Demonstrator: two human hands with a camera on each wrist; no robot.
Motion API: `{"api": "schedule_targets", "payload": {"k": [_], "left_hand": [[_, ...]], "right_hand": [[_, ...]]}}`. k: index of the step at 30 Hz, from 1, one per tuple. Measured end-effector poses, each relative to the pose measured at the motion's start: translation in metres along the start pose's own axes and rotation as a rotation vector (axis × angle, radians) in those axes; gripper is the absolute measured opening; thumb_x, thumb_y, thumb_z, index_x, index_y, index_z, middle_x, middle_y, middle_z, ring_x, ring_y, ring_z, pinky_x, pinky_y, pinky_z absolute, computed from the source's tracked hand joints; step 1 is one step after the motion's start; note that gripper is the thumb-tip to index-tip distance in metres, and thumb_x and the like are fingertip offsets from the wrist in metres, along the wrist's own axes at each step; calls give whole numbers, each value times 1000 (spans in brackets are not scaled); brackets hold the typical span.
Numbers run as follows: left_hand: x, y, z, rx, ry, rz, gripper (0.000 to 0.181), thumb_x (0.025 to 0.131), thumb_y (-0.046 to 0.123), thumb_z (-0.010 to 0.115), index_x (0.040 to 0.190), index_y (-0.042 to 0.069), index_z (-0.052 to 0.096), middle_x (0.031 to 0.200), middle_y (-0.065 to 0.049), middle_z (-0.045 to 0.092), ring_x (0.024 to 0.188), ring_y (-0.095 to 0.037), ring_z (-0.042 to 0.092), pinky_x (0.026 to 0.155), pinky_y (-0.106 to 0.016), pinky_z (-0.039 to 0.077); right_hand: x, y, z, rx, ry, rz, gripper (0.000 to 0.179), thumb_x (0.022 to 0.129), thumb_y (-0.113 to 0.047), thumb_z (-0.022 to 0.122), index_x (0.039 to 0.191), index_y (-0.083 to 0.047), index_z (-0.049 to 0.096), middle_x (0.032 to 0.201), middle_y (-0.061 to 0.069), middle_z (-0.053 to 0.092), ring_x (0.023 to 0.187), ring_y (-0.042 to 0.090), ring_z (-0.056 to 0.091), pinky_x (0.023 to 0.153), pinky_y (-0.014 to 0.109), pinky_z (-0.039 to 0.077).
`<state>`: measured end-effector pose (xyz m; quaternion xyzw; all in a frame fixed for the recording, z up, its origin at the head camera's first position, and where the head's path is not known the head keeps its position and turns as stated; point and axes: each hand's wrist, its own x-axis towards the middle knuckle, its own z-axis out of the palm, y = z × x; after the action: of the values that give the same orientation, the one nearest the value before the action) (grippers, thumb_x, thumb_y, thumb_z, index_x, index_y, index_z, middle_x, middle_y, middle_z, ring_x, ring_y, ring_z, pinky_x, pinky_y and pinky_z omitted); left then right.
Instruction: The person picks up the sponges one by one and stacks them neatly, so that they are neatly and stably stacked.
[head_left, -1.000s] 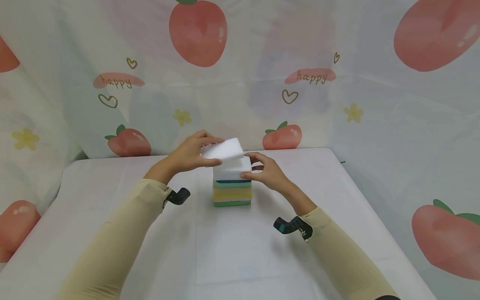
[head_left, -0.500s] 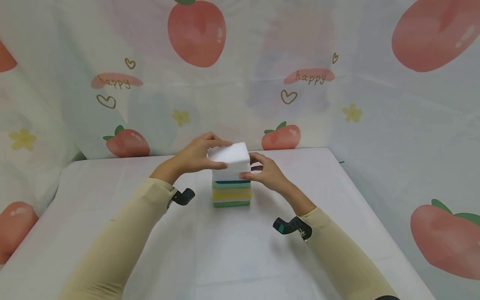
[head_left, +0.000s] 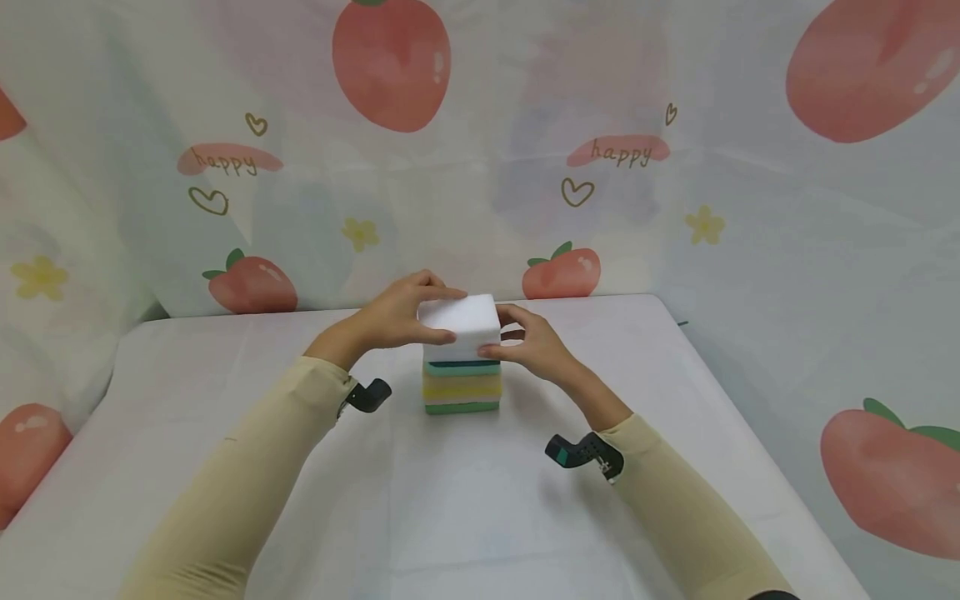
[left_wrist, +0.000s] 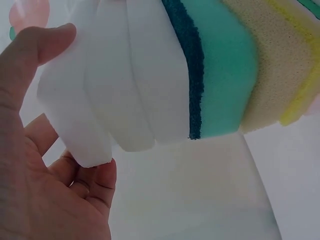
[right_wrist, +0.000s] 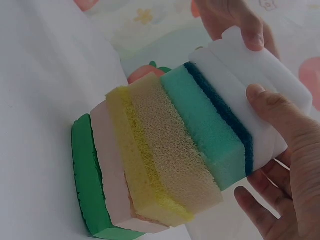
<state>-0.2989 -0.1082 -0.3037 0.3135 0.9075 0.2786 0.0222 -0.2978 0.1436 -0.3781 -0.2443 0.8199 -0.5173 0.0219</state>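
Note:
Sponges stand in one upright stack on the table. Three white sponges form its top, and my left hand [head_left: 386, 317] grips the uppermost white sponge [head_left: 461, 313], thumb on the near side and fingers behind. Lower on the white part, my right hand [head_left: 543, 348] pinches the white sponges [right_wrist: 250, 80] from the right side. Beneath them lie a teal sponge [right_wrist: 200, 117] with a dark blue scouring layer, a beige sponge [right_wrist: 167, 125], and a yellow sponge [right_wrist: 131, 150]. Under these are a pinkish sponge [right_wrist: 107, 165] and, at the very bottom, a green sponge [right_wrist: 90, 180].
A white cloth covers the table [head_left: 450, 517]. Behind it hangs a printed curtain [head_left: 465, 183] with fruit, hearts and "happy" lettering. Black camera mounts [head_left: 588, 454] sit on both wrists, over beige sleeves [head_left: 247, 467].
My left hand has brought the top white sponge down and to the right, from tilted above the stack to level on the other white sponges. The right hand has stayed nearly still.

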Motion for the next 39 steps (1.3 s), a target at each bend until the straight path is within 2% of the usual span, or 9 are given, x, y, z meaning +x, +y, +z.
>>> {"api": "schedule_targets", "payload": {"k": [15,22,27,33,39], "left_hand": [[0,-2,3,-20,-14,-5,61,82,34,79,138,18,59,123,-6,52,114,-25,51,94,-43,50],[-1,-2,2,-20,-24,-17,61,83,35,77,139,19,58,124,-6,52,114,-25,51,94,-43,49],[0,0,4,-4,-30,-13,63,84,37,76,141,18,56,126,-6,51,116,-26,50,95,-44,48],[0,-3,5,-34,-10,-1,67,83,38,78,142,17,54,127,-6,51,116,-25,50,96,-44,47],[-9,-11,2,-68,28,0,67,83,38,79,142,16,55,125,-6,52,112,-23,51,96,-43,47]], "right_hand": [[2,-2,-4,5,-27,-6,65,82,-18,81,139,-7,51,129,12,58,115,31,55,104,53,45],[3,-9,-10,-5,-60,-31,66,82,-19,81,140,-9,50,129,10,56,117,31,53,106,51,44],[4,-20,-18,-6,-55,-59,65,84,-18,80,142,-10,50,128,9,54,117,30,51,106,49,44],[5,-32,-21,-10,-54,-50,63,83,-9,79,140,-5,51,130,15,53,116,33,50,107,52,42],[3,-39,-23,-34,-59,-30,63,84,-7,78,140,-1,50,131,18,53,117,34,51,107,52,42]]}}
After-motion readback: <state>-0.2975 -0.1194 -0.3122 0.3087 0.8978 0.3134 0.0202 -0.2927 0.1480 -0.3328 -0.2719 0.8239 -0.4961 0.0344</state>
